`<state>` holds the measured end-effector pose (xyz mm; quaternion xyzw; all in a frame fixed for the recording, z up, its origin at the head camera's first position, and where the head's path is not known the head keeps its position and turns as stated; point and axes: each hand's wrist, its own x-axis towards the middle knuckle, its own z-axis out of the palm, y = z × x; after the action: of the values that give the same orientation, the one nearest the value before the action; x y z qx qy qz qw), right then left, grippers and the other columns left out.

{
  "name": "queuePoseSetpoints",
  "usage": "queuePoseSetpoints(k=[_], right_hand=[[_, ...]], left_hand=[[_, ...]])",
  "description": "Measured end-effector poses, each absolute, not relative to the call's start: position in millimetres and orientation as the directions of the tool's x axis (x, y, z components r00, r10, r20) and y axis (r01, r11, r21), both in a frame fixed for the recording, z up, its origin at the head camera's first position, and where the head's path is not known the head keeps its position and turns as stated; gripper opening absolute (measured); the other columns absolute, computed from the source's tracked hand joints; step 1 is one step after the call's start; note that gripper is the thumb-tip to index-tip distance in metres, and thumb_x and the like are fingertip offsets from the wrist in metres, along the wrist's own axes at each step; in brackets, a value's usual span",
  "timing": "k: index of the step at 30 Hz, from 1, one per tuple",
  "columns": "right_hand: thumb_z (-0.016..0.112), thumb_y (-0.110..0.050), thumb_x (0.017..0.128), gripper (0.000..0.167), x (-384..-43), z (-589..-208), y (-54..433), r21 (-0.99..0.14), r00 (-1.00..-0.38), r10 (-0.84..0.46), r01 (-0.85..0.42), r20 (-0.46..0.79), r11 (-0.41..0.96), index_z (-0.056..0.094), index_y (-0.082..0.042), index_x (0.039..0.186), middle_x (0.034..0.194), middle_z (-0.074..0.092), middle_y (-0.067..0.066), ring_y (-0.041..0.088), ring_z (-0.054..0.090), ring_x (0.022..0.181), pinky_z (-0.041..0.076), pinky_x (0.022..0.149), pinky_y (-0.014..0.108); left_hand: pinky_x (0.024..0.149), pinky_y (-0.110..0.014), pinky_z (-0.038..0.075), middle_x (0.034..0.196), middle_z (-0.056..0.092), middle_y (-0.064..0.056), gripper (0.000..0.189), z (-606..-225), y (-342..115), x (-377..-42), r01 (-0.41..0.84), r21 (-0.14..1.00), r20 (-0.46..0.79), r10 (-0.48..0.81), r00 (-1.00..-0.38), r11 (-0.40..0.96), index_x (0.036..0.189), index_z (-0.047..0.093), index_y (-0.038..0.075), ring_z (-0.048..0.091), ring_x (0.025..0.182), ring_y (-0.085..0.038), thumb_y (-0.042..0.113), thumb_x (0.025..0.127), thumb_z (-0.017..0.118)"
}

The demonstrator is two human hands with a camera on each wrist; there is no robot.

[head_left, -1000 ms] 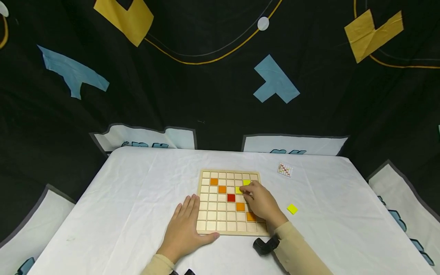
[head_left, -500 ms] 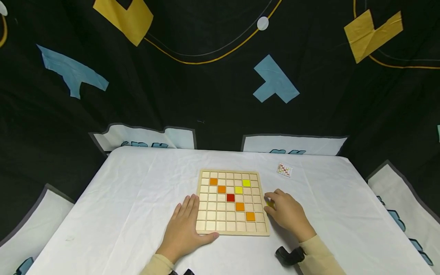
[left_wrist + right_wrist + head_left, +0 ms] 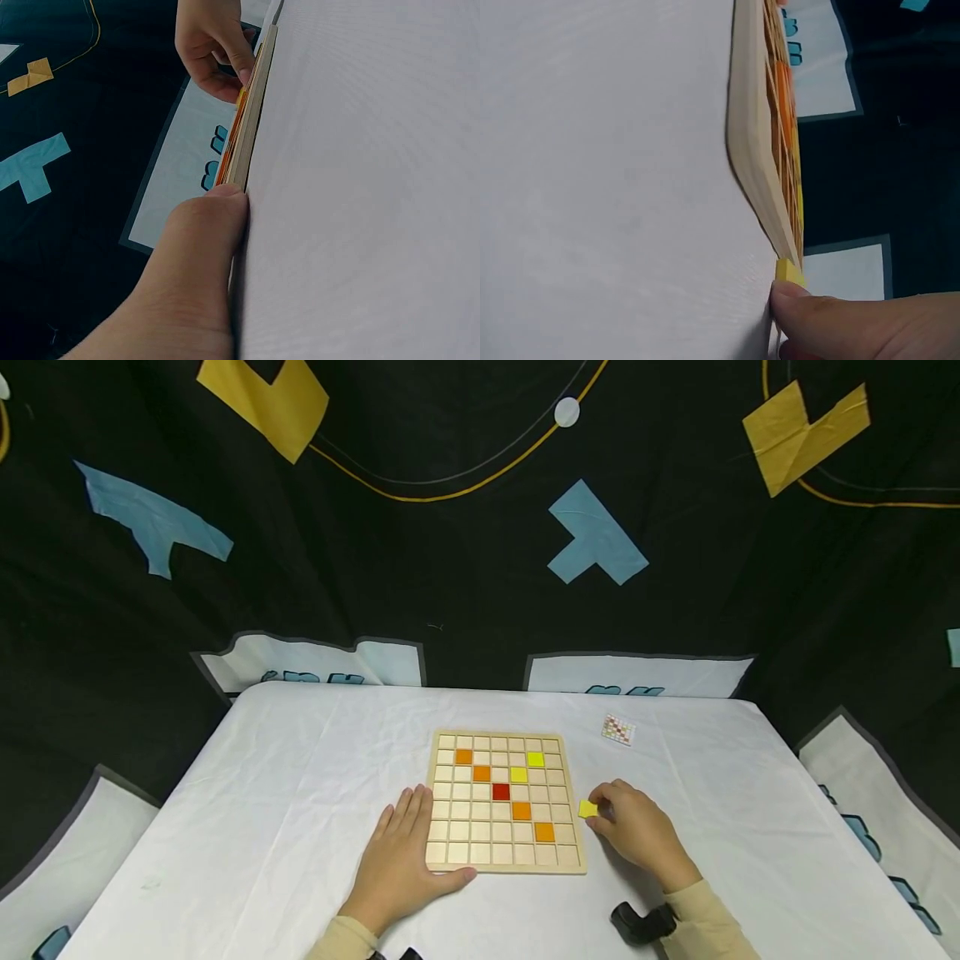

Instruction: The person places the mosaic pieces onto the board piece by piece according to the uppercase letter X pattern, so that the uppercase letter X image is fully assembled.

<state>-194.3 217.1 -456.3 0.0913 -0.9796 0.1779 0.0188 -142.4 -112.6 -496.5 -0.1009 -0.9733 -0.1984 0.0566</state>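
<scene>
A square wooden grid board (image 3: 480,867) lies on the white table, with orange tiles (image 3: 521,811), a red tile (image 3: 501,792) and two yellow tiles set in its cells. My left hand (image 3: 401,852) rests along the board's left side, fingers straight, thumb (image 3: 206,225) against its near edge. Just right of the board, my right hand (image 3: 633,827) pinches a yellow tile (image 3: 588,809) between thumb and fingers. In the right wrist view that pinched yellow tile (image 3: 789,271) shows close by the board's edge (image 3: 748,135).
A small card (image 3: 618,729) printed with a coloured grid lies at the table's back right. The white-covered table (image 3: 285,793) extends around the board. Behind it hangs a black cloth (image 3: 420,577) with yellow and blue shapes.
My right hand has left the board's yellow cell and moved right, picking up the loose yellow tile from the table; it now shows between the fingertips. The left hand has stayed put.
</scene>
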Motion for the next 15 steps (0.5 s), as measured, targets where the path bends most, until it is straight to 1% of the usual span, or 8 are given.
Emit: queuePoseSetpoints(k=[5,9,11,15], right_hand=[[0.080,-0.017,0.083,0.018,-196,-454,215,-0.407,-0.986,-0.115,-0.154,0.121,0.900,0.065,-0.018,0.093,0.087,0.069,-0.004,0.012,0.056,0.070,0.043,0.060,0.030],[0.078,-0.019,0.085,0.016,-199,-453,204,-0.463,-0.984,-0.077,-0.145,0.163,0.874,0.065,-0.018,0.095,0.088,0.070,-0.003,0.013,0.055,0.069,0.041,0.059,0.028],[0.077,-0.019,0.086,0.016,-199,-453,195,-0.491,-0.984,-0.073,-0.145,0.162,0.859,0.065,-0.018,0.096,0.088,0.070,-0.003,0.013,0.052,0.068,0.040,0.059,0.027],[0.077,-0.020,0.087,0.016,-199,-453,173,-0.540,-0.985,-0.103,-0.162,0.138,0.826,0.066,-0.019,0.098,0.086,0.068,-0.006,0.011,0.044,0.059,0.036,0.054,0.024]], left_hand=[[0.125,-0.052,0.020,0.164,0.026,-0.015,0.125,-497,-113,-143,0.217,0.372,0.145,0.174,-0.974,0.903,0.155,0.028,-0.001,0.021,0.153,-0.034,0.085,0.070,0.060],[0.125,-0.052,0.019,0.164,0.026,-0.015,0.125,-498,-113,-143,0.216,0.372,0.144,0.174,-0.974,0.902,0.155,0.027,-0.001,0.021,0.153,-0.034,0.085,0.070,0.060],[0.125,-0.052,0.019,0.164,0.025,-0.015,0.125,-498,-113,-143,0.215,0.372,0.140,0.174,-0.975,0.903,0.155,0.027,-0.001,0.021,0.153,-0.033,0.085,0.070,0.060],[0.125,-0.052,0.019,0.164,0.025,-0.015,0.125,-498,-114,-143,0.213,0.373,0.136,0.174,-0.975,0.903,0.155,0.026,-0.001,0.021,0.153,-0.033,0.084,0.070,0.060]])
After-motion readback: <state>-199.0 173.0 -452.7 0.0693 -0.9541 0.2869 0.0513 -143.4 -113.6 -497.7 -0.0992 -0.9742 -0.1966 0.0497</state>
